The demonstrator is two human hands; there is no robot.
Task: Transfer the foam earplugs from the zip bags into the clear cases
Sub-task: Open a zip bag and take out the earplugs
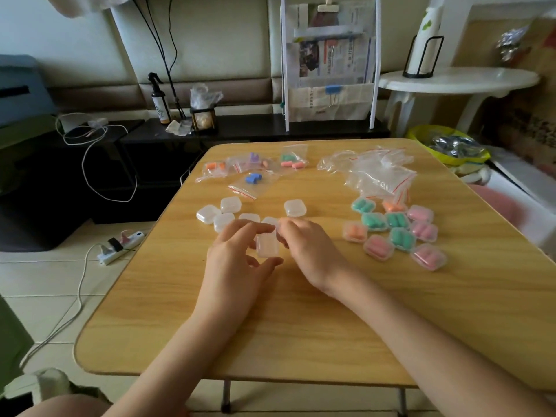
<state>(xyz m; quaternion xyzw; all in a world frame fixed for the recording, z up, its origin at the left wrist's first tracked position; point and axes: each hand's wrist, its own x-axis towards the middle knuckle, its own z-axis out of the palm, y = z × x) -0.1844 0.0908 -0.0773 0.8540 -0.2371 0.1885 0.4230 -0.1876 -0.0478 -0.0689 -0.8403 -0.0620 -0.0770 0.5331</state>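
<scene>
Head: clear case [267, 245] between both hands

past the wooden table [301, 326] we see a dark spray bottle [159, 100] on a low black shelf [270, 124], beside a small black-framed holder [204, 118] with crumpled plastic on top. a white rack [331, 64] holds newspapers. to the right stands a round white side table [457, 79]. a white power strip [120, 246] lies on the tiled floor [39, 281].
</scene>
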